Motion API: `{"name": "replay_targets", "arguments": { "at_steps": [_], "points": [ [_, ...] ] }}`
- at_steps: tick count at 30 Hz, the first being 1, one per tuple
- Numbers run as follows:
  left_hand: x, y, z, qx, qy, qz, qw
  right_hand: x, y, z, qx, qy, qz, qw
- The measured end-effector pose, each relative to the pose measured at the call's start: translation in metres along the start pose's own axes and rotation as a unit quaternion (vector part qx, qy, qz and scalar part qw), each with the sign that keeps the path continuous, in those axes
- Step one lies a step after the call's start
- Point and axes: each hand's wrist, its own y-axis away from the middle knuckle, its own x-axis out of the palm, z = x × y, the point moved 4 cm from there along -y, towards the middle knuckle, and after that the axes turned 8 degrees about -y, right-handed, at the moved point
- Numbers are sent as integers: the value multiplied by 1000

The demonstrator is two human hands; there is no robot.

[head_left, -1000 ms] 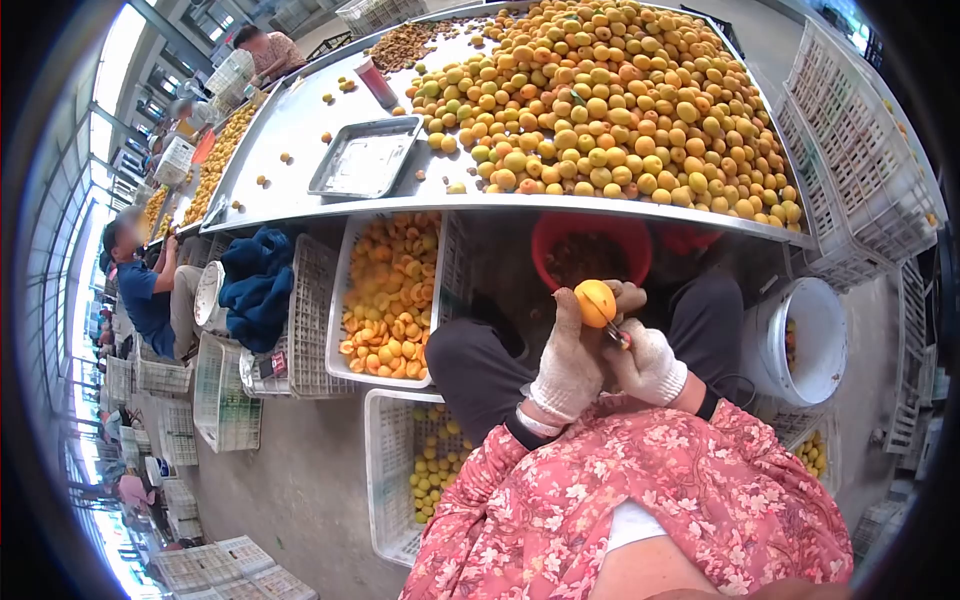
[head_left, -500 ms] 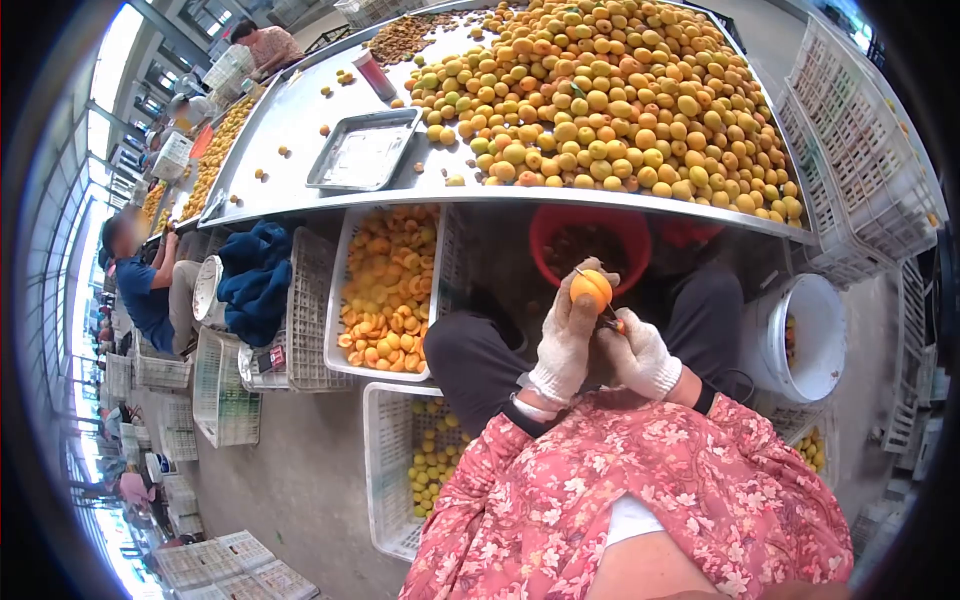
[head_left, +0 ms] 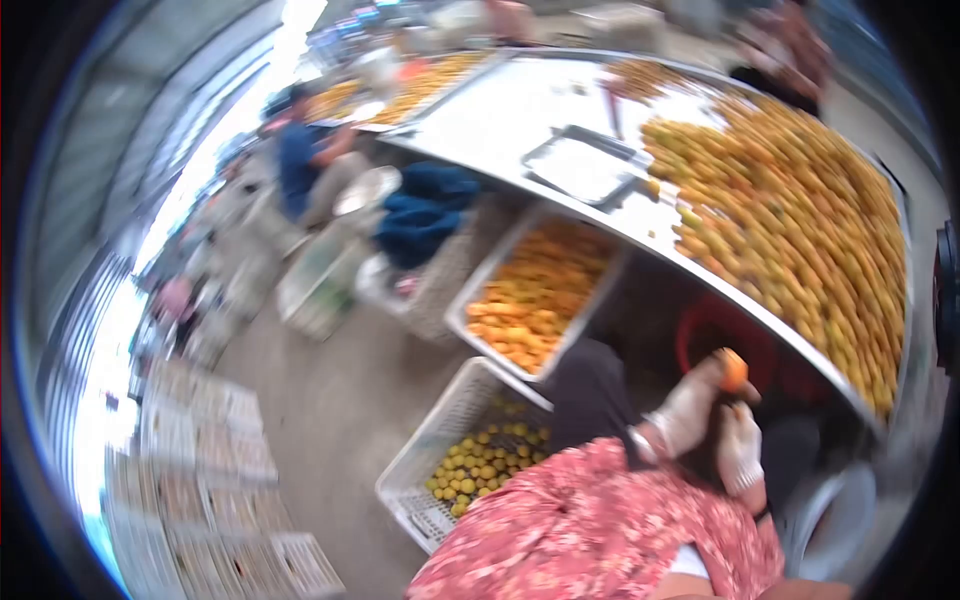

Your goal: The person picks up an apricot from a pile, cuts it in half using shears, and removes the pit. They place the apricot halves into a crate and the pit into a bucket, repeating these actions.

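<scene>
Motion blurs the whole view. My left hand (head_left: 688, 405), in a pale work glove, is closed round an orange apricot (head_left: 734, 370) above my lap. Close below it is my gloved right hand (head_left: 740, 448), its fingers curled and smeared. A small tool with a red-orange handle showed in that hand half a second ago; blur hides it now. Just beyond the fruit, under the table edge, stands a red basin (head_left: 686, 335). A large heap of whole apricots (head_left: 790, 250) covers the right part of the metal table (head_left: 470, 130).
A metal tray (head_left: 582, 172) lies on the table. To my left stand a crate of halved apricots (head_left: 540, 295) and a white crate (head_left: 408, 490) holding greenish-yellow fruit. Blue cloth (head_left: 425, 215) hangs over another crate. A white bucket (head_left: 835, 525) is at my right. Other people (head_left: 297, 165) sit farther off.
The view has swung left, so the table and crates appear tilted and shifted right. My hands remain together, with the apricot still in the left one.
</scene>
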Motion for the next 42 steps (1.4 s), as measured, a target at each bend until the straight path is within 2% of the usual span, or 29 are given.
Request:
{"name": "replay_targets", "arguments": {
  "at_steps": [1, 2, 3, 5, 7, 9, 11, 13, 15, 16, 18, 19, 21, 23, 24, 25, 26, 28, 29, 30, 31, 32, 34, 35, 37, 39, 40, 41, 42],
  "points": [
    [5, 3, -13, 21, -17, 11, 1000, 0, -8, -4, 5, -57, 16, 998],
    [3, -2, -6, 42, -1, 5, 999, -4, -13, -9, -30, -43, 8, 999],
    [5, -2, -11, 58, 3, -7, 998, -7, -21, -19, -4, -52, 30, 998],
    [3, -4, -20, 113, -84, -63, 988, -3, -33, -21, -26, -62, 19, 998],
    [6, 1, -27, 135, -90, -68, 984, 1, -36, -15, -48, -54, 29, 997],
    [6, 4, -30, 151, -96, -67, 982, 6, -33, -4, -69, -46, 30, 996],
    [4, -3, -25, 139, -58, -34, 988, 11, -28, 7, -145, 73, 7, 987],
    [0, -6, -23, 137, -78, -70, 985, 16, -30, -4, -158, 50, -1, 986],
    [-3, -2, -24, 73, -113, -123, 983, 19, -34, -30, 14, -192, 64, 979],
    [-6, -2, -19, 79, -100, -124, 984, 21, -34, -38, 11, -193, 65, 979],
    [-12, 2, -9, 75, -91, -119, 986, 27, -29, -58, 110, -336, 97, 930],
    [-14, 3, -6, 72, -82, -114, 987, 27, -26, -59, 109, -336, 99, 930],
    [-18, 5, -3, 54, -99, -122, 986, 27, -19, -59, 103, -306, 94, 942],
    [-15, 11, -5, 74, -52, -75, 993, 24, -19, -51, 78, -259, 68, 960],
    [-17, 12, -5, 73, -52, -76, 993, 16, -19, -32, 27, -97, 74, 992],
    [-19, 12, -7, 88, -41, -67, 993, 9, -18, -16, -24, 67, 78, 994],
    [-22, 13, -10, 100, -30, -56, 993, 6, -17, 6, -112, 129, 59, 983],
    [-24, 16, -17, 65, 46, -41, 996, 0, -15, 36, -133, 90, 37, 986],
    [-23, 19, -22, 63, 77, -36, 994, -9, -14, 46, -113, 80, 22, 990],
    [-13, 25, -33, 54, 101, -10, 993, -12, -14, 69, -92, 25, -12, 995],
    [-8, 25, -38, 47, 114, -27, 992, -13, -19, 70, -64, -42, -27, 997],
    [-13, 23, -32, 46, 86, -48, 994, -16, -21, 81, -80, -17, -29, 996],
    [-3, 21, -28, 97, -42, -2, 994, -16, -27, 87, -110, 2, 9, 994],
    [2, 19, -24, 65, 53, 53, 995, -14, -30, 78, -70, 19, 59, 996],
    [-1, 18, -18, 22, 114, 50, 992, -7, -30, 66, -34, -26, 59, 997],
    [-1, 22, -18, 16, 122, 42, 992, 3, -26, 49, -69, -154, 11, 986],
    [-1, 24, -18, 10, 114, 37, 993, 1, -23, 56, -67, -155, 9, 986],
    [1, 24, -18, 4, 108, 34, 994, -4, -20, 60, 71, -223, -12, 972],
    [3, 24, -18, 0, 108, 38, 993, -7, -16, 58, 206, -285, -34, 936]
  ]
}}
